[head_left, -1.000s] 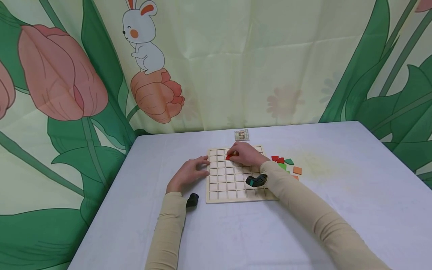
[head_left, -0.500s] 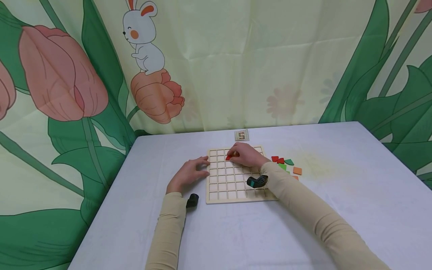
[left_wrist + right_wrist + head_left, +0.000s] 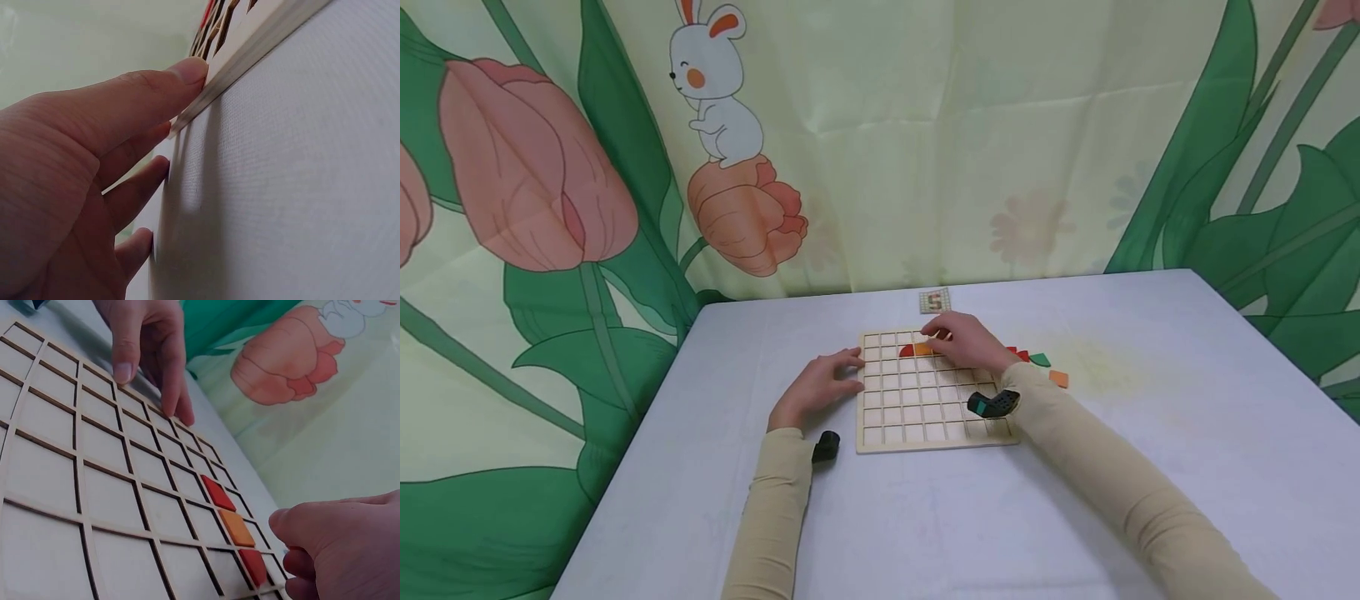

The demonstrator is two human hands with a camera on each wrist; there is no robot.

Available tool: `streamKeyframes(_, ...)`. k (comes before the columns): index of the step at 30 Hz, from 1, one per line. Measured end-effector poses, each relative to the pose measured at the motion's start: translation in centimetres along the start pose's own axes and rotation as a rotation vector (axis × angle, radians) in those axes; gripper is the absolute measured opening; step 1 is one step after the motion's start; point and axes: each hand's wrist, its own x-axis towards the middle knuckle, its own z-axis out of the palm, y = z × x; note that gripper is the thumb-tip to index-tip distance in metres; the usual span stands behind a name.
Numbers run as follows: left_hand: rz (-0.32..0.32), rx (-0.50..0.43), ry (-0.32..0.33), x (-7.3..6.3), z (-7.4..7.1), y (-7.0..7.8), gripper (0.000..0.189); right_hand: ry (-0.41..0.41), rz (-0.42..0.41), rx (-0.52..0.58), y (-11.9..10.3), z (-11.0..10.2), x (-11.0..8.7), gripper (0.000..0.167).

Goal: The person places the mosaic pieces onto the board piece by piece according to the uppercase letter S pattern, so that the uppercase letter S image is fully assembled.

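Observation:
In the head view, a wooden grid board lies on the table. My left hand rests at its left edge, fingers extended; the left wrist view shows the thumb against the wooden rim. Over the upper part of the board is my right hand, loosely bent, with nothing visible between thumb and fingers. Just left of it sit a red piece and an orange tile in neighbouring cells. In the right wrist view a second red piece lies beyond the orange tile, close to the right hand.
Right of the board are loose pieces, among them a green one and an orange square, partly hidden by the right arm. A small patterned card lies behind the board. A printed curtain hangs behind the table.
My right hand has moved right from the red piece, and the orange tile beside it now shows clearly. The left hand has stayed at the board's edge.

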Motion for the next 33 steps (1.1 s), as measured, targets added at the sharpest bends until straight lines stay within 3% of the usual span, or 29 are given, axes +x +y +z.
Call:
streamKeyframes(6,-0.015,0.005,-0.001,-0.1,0.0,0.0,0.043,0.040,0.101,0.047,1.9,-1.7,-2.6,0.029)
streamKeyframes(15,-0.009,0.005,-0.005,-0.3,-0.3,-0.1,0.043,0.044,0.338,0.076,6.1,-4.8,-7.7,0.037)
streamKeyframes(19,-0.007,0.002,-0.003,-0.4,-0.3,-0.1,0.042,0.039,0.348,0.026,7.5,-6.2,-10.2,0.041)
streamKeyframes(25,-0.003,-0.005,-0.004,-0.5,-0.3,0.1,0.041,0.049,0.286,-0.051,8.3,-7.2,-12.8,0.037)
streamKeyframes(33,0.016,-0.002,-0.011,-0.3,-0.1,0.5,0.041,-0.015,0.187,-0.084,7.4,-7.0,-14.1,0.030)
